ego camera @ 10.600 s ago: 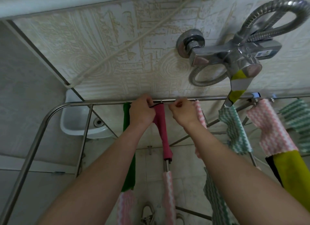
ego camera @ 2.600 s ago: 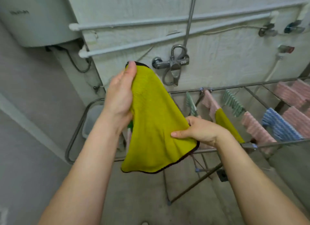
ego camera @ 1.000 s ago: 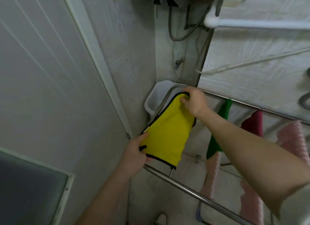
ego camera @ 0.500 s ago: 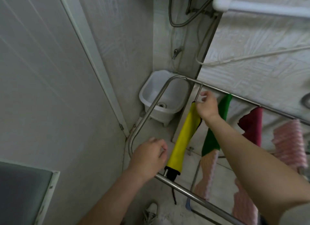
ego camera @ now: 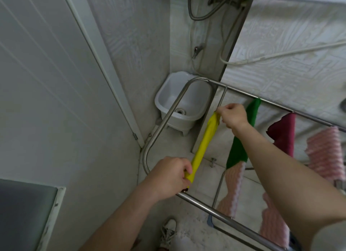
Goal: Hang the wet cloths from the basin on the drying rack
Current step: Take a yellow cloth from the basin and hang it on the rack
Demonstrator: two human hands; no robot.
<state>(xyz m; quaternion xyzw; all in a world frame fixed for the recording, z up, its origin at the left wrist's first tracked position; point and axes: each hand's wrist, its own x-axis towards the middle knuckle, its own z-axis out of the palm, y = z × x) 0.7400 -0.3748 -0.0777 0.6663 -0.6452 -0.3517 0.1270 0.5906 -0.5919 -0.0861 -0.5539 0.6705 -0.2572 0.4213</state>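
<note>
A yellow cloth (ego camera: 205,140) with a dark edge lies folded along the leftmost bar of the steel drying rack (ego camera: 164,119). My left hand (ego camera: 168,175) grips the cloth's near end by the rack's front rail. My right hand (ego camera: 233,115) pinches its far end on the bar. To the right, a green cloth (ego camera: 238,151), a maroon cloth (ego camera: 282,134) and pink striped cloths (ego camera: 325,153) hang on other bars. The white basin (ego camera: 184,104) stands in the corner on the floor beyond the rack; no cloth shows in it.
A white door panel (ego camera: 56,82) fills the left side. Hoses and pipes (ego camera: 222,35) run down the tiled corner. A shoe (ego camera: 168,232) shows on the floor below the rack's front rail. More pink cloths (ego camera: 232,190) hang lower.
The yellow cloth went from spread between my hands to draped over the leftmost bar. My left hand has now taken hold of its near end; my right hand stays at the far end.
</note>
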